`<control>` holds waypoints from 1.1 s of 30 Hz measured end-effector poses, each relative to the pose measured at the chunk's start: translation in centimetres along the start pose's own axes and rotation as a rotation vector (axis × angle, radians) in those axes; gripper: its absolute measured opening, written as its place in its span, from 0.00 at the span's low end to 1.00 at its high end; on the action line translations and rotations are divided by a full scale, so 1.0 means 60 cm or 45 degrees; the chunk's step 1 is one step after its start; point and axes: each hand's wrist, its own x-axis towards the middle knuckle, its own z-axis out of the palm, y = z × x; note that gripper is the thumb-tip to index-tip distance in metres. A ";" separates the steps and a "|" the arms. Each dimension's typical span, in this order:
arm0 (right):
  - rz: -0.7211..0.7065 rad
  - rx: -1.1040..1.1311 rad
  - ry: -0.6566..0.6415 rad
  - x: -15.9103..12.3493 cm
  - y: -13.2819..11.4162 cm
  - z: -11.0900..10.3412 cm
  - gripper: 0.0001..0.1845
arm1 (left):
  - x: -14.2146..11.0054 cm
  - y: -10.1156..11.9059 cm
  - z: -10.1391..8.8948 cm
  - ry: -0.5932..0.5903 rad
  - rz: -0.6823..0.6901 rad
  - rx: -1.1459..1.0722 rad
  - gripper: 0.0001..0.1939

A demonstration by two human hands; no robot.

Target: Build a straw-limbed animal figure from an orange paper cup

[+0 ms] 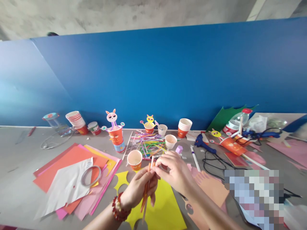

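Observation:
My left hand (139, 185), with red bead bracelets at the wrist, is closed around a few thin orange straws (144, 204) and a pale stick (152, 159). The lower ends hang below the fist, over a cut yellow sheet (168, 204). At the upper end of the bundle, the fingertips of my right hand (174, 169) pinch together at the orange straws. Their exact grip is partly hidden by the fingers. Just beyond the hands stands an open paper cup (134, 159), and behind it lies a pile of coloured straws (148, 142).
Coloured paper sheets (59, 159) with a tape ring (91, 175) on top lie left. Paper-cup figures (115, 135) and cup stacks (184, 126) line the blue partition (153, 80). A blue glue gun (203, 143), its black cord and a bottle (236, 121) are right.

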 end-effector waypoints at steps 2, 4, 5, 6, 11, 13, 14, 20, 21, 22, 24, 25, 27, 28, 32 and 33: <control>-0.006 -0.011 0.005 0.000 0.000 0.000 0.11 | 0.000 0.000 0.000 -0.008 -0.002 -0.005 0.15; -0.010 -0.023 0.002 0.001 -0.001 0.000 0.11 | 0.000 0.000 0.000 -0.017 0.005 0.000 0.16; -0.013 -0.034 0.005 0.001 -0.002 0.001 0.11 | 0.000 0.000 0.000 -0.020 0.012 0.003 0.16; -0.017 -0.049 0.010 0.002 -0.003 0.001 0.12 | 0.000 0.000 0.001 -0.022 0.017 0.006 0.16; -0.021 -0.123 0.034 0.003 -0.008 0.002 0.12 | -0.003 0.001 0.004 -0.029 0.030 0.027 0.17; -0.025 -0.136 0.040 0.003 -0.009 0.002 0.12 | -0.003 0.001 0.004 -0.039 0.037 0.025 0.17; -0.028 -0.141 0.044 0.002 -0.009 0.002 0.12 | -0.003 0.001 0.004 -0.044 0.037 0.024 0.17; -0.011 -0.120 0.045 -0.001 -0.008 0.004 0.12 | -0.005 0.000 0.006 -0.070 0.052 0.036 0.16; 0.003 -0.113 0.045 -0.002 -0.008 0.004 0.12 | -0.005 0.000 0.008 -0.073 0.057 0.040 0.16; 0.018 -0.107 0.046 -0.002 -0.008 0.003 0.12 | -0.005 -0.001 0.009 -0.073 0.063 0.045 0.16; 0.047 -0.097 0.048 -0.002 -0.009 0.002 0.11 | -0.006 0.000 0.011 -0.069 0.081 0.055 0.16; 0.059 -0.091 0.048 -0.002 -0.010 0.000 0.11 | -0.006 0.001 0.012 -0.070 0.087 0.060 0.16; 0.074 -0.077 0.042 0.000 -0.011 -0.002 0.10 | -0.004 0.004 0.012 -0.085 0.086 0.068 0.17; 0.076 -0.069 0.038 0.000 -0.011 -0.004 0.09 | -0.003 0.006 0.012 -0.095 0.078 0.071 0.16; 0.084 -0.062 0.028 0.003 -0.009 -0.009 0.08 | 0.005 0.011 0.008 -0.159 0.054 0.053 0.14; 0.086 -0.065 0.026 0.004 -0.009 -0.010 0.08 | 0.007 0.011 0.007 -0.177 0.053 0.041 0.14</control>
